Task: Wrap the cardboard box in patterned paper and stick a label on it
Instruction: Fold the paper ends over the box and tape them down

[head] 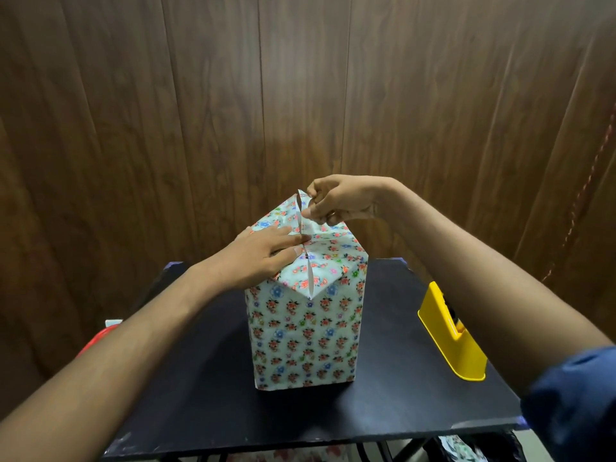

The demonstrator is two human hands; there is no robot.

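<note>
No legible txt, labels or nos. anywhere.

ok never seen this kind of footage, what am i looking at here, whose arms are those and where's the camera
There is no robot: these are a person's two bare arms, filmed by one wide-angle camera worn on the head, looking forward and down. A tall box wrapped in flowered paper stands upright on a black table. The left hand presses flat on the folded paper on top. The right hand pinches a paper flap and lifts it at the far end. A yellow tape dispenser sits on the table to the right, untouched.
</note>
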